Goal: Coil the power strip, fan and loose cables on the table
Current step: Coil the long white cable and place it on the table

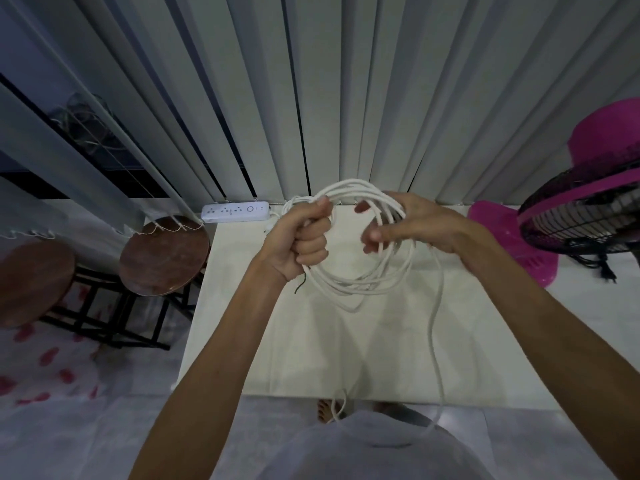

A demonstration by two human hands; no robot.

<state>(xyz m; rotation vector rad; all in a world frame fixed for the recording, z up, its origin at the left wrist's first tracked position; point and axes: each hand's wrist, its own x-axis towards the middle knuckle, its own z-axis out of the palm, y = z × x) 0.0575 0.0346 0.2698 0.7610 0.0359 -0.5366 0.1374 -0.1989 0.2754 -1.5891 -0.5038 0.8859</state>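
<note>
Head view: left hand (304, 242) is gripping the coil (360, 285), right hand (412, 225), fingers loose, is guiding cable; next loop probably needs the hanging tail (437, 341).

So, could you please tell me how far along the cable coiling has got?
Several loops of the white cable are already gathered into a coil, gripped by the left hand. In hand: the right hand, fingers loose, feeds the next loop, while a long tail trails off the table edge. Left: the power strip by the blinds and the pink fan, its black cord loose.
</note>
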